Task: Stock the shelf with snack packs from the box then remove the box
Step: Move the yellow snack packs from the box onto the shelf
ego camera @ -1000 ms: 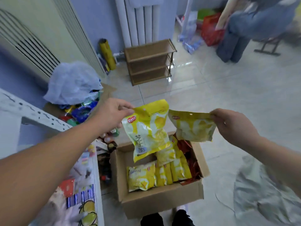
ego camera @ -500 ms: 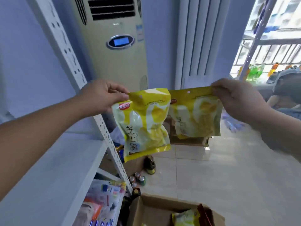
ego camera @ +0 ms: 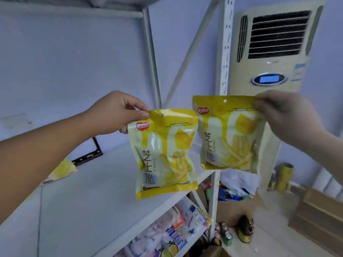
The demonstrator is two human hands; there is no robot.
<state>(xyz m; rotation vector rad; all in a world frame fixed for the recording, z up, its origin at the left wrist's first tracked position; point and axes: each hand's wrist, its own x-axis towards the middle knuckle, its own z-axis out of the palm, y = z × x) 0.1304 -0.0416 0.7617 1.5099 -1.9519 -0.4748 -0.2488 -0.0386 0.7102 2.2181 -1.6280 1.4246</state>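
Observation:
My left hand [ego camera: 116, 113] pinches the top edge of a yellow snack pack [ego camera: 165, 154], which hangs upright over the front of the white shelf board [ego camera: 89, 197]. To its right my right hand [ego camera: 284, 115] pinches the top corner of a second yellow snack pack [ego camera: 226, 134], hanging a little higher, in front of the shelf's upright post [ego camera: 223, 52]. Another yellow pack [ego camera: 61, 170] lies on the shelf board at the left, partly hidden by my left arm. Only a corner of the cardboard box [ego camera: 213, 252] shows at the bottom edge.
A tall cream air conditioner [ego camera: 274, 52] stands right of the shelf. The lower shelf holds colourful packs [ego camera: 176, 232]. On the floor are cans and bottles [ego camera: 241, 229], a heap of bagged goods [ego camera: 235, 190] and stacked cardboard [ego camera: 319, 219] at the right.
My view swung up and left from the box to the shelf. Both hands carried their packs along; they now hang over the white shelf board instead of above the box.

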